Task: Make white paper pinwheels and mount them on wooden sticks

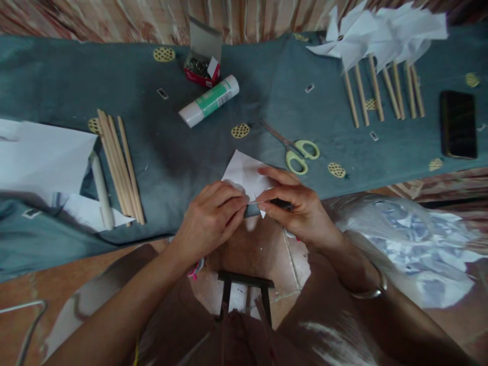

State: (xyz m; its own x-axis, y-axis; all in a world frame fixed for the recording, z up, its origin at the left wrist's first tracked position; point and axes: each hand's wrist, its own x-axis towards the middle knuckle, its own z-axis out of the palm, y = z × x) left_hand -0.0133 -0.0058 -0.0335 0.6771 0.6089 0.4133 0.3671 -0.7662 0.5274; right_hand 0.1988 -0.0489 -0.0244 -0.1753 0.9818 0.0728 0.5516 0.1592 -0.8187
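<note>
My left hand (210, 218) and my right hand (296, 206) meet at the near edge of the table, both pinching a small piece of white paper (244, 175). The paper lies partly on the grey-blue cloth (163, 152) and folds down between my fingertips. Green-handled scissors (295, 147) lie just beyond my right hand. A white and green glue stick (209, 100) lies farther back, next to an open red box of pins (202, 68).
A bundle of wooden sticks (120, 165) and white paper sheets (38, 157) lie at the left. Several finished white paper pinwheels on sticks (381, 46) rest at the back right, beside a black phone (458, 124). A clear bag of paper scraps (412, 244) sits by my right arm.
</note>
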